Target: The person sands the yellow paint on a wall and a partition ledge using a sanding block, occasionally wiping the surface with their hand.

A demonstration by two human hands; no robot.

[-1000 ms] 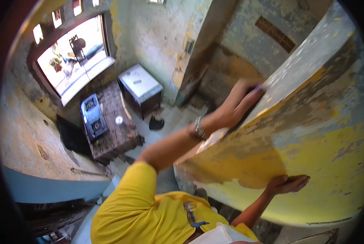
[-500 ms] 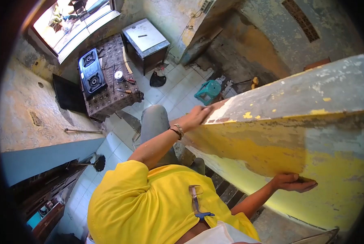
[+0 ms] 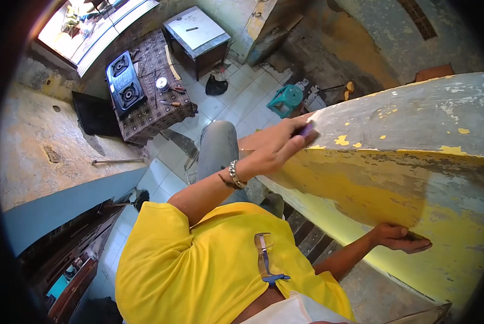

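My left hand (image 3: 271, 152), wearing a metal bracelet and a dark band, is closed around a small purple piece (image 3: 307, 129) whose kind I cannot make out. It is held at the near left end of the wall's ledge (image 3: 393, 121), whose grey surface shows white smears and flakes of yellow paint. My right hand (image 3: 401, 237) is lower down, against the yellow-painted wall face (image 3: 355, 189). Its palm is turned up and its fingers are together, with something dark and flat between thumb and fingers that is too small to name.
A gas stove (image 3: 126, 81) and a white tin (image 3: 162, 83) sit on a cloth-covered table (image 3: 155, 121). Beyond are a white-topped cabinet (image 3: 196, 32), a black bag (image 3: 216, 85) and a green plastic stool (image 3: 286, 100). Clear glasses (image 3: 264, 251) hang at my shirt front.
My left hand has turned and lifted at the ledge, and the purple piece now shows in it. The view has shifted slightly; my right hand stays in much the same pose.
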